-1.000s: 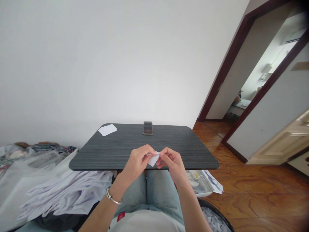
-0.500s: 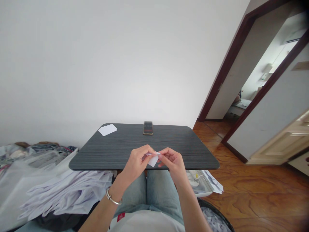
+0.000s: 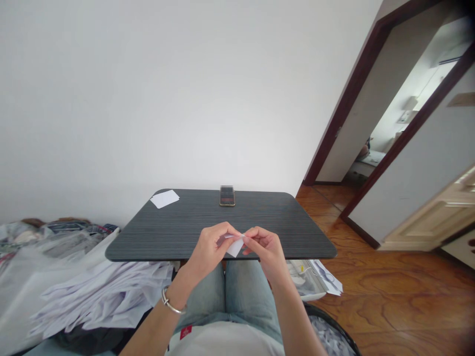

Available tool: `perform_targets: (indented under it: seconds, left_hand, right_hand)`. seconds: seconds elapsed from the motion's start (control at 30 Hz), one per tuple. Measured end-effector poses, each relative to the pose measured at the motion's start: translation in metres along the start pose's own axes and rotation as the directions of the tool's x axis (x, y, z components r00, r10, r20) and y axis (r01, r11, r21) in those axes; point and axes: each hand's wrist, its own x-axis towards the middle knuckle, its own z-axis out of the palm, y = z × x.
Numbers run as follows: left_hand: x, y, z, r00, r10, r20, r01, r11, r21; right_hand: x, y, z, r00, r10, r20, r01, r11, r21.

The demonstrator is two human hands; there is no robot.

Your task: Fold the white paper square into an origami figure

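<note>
Left hand (image 3: 213,244) and right hand (image 3: 267,244) both pinching one small white paper slip (image 3: 234,248) between them, by the surface's (image 3: 178,230) near edge. Slip's upper part mostly covered; folds hard to make out, contact with surface unclear. Phone (image 3: 227,198) near surface's far edge, screen unreadable. White sheets (image 3: 165,199) in surface's far left corner. Red tag (image 3: 186,332) below surface's near edge, lettering illegible.
</note>
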Motion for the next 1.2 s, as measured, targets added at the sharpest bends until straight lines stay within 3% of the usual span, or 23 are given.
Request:
perform_targets:
  seconds: [0.13, 0.4, 0.7, 1.03, 1.2]
  left_hand:
    - [0.001, 0.002, -0.003, 0.999, -0.039, 0.031, 0.041, 0.998, -0.047]
    - [0.0, 0.001, -0.004, 0.985, -0.154, 0.083, 0.174, 0.912, -0.371]
    - [0.001, 0.002, -0.003, 0.976, -0.199, 0.088, 0.218, 0.908, -0.357]
    - [0.001, -0.008, -0.005, 0.965, -0.216, 0.149, 0.262, 0.829, -0.495]
    - [0.002, -0.008, -0.004, 0.963, -0.233, 0.133, 0.268, 0.866, -0.423]
  right_hand:
    - [0.001, -0.001, -0.003, 1.0, -0.01, 0.008, 0.01, 1.0, 0.001]
    - [0.001, -0.003, -0.006, 1.0, -0.021, 0.003, 0.021, 1.0, -0.001]
    - [0.001, -0.004, -0.003, 0.999, 0.028, -0.015, -0.028, 0.999, 0.039]
    - [0.001, -0.002, -0.007, 0.996, 0.072, 0.047, -0.075, 0.995, 0.071]
    - [0.001, -0.002, -0.007, 0.994, 0.083, 0.073, -0.086, 0.995, 0.053]
